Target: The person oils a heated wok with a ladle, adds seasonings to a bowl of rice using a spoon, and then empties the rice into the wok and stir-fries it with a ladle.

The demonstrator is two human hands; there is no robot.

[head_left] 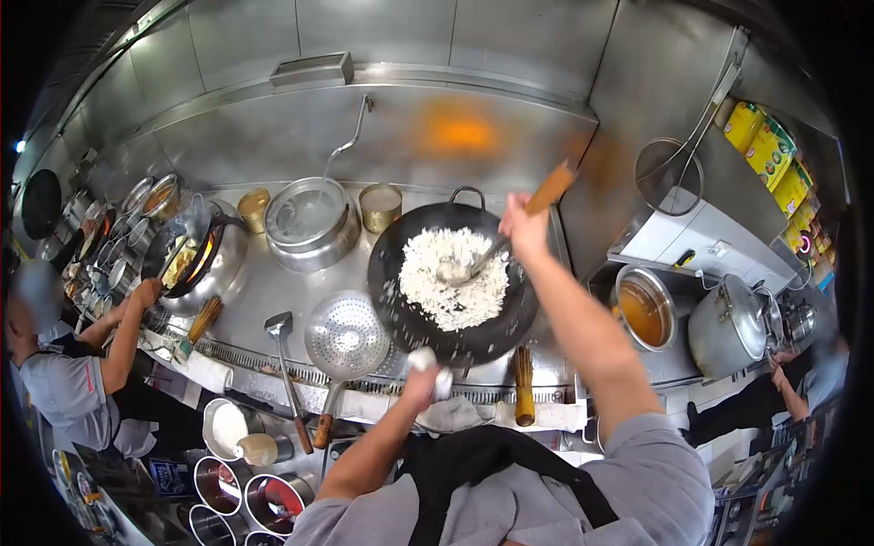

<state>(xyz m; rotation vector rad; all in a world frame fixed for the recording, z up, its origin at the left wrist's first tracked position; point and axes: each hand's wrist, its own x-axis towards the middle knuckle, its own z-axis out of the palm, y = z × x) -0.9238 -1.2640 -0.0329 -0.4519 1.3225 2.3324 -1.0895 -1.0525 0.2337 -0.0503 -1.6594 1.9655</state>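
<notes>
A black wok [428, 217] sits in front of me on the range, with white rice [455, 305] spread in it. My right hand [525, 227] is closed around the wooden handle of a metal ladle [487, 257], whose bowl rests in the rice. At the wok's near edge, my left hand [420, 386] is closed on a white cloth [442, 383]. The wok grip under that cloth is hidden. Left of the wok lies a perforated strainer [347, 335], and beside it a wok spatula [282, 337]. A bamboo brush [524, 387] stands close to the wok's right front.
A lidded metal pot [312, 224] and a tin [380, 207] stand behind. On the right are a pot of orange-brown liquid [645, 309] and a large pot [728, 328]. One co-worker [68, 382] cooks at left; another person [801, 382] stands at right. Ingredient containers [273, 503] sit low left.
</notes>
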